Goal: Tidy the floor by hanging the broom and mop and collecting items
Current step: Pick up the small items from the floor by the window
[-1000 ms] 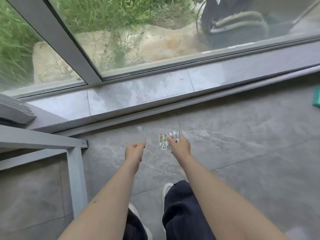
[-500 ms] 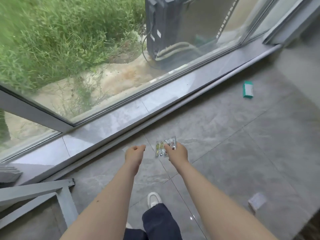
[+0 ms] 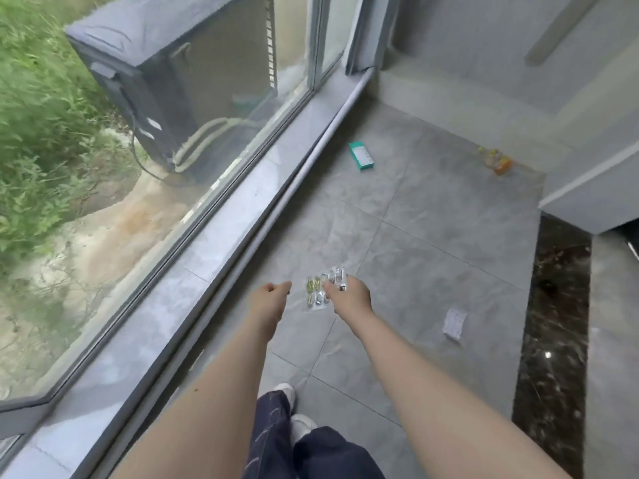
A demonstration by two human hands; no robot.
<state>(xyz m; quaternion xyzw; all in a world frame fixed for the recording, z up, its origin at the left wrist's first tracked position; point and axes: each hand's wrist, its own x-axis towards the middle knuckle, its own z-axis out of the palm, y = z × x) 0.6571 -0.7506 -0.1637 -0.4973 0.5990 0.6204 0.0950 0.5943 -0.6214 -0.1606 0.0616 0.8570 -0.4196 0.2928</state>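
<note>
Mid-frame, right hand [image 3: 349, 294] pinches the blister pack [image 3: 321, 288] by its right edge; left hand [image 3: 271, 299] curled, contents unclear

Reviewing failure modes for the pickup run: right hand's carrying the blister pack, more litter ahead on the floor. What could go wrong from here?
1. The right hand pinches the blister pack only at one edge; it may slip as the person walks.
2. The white paper slip is pale on the grey floor and easily missed.
3. The green box and the orange wrapper lie well apart, so one could get skipped.
</note>
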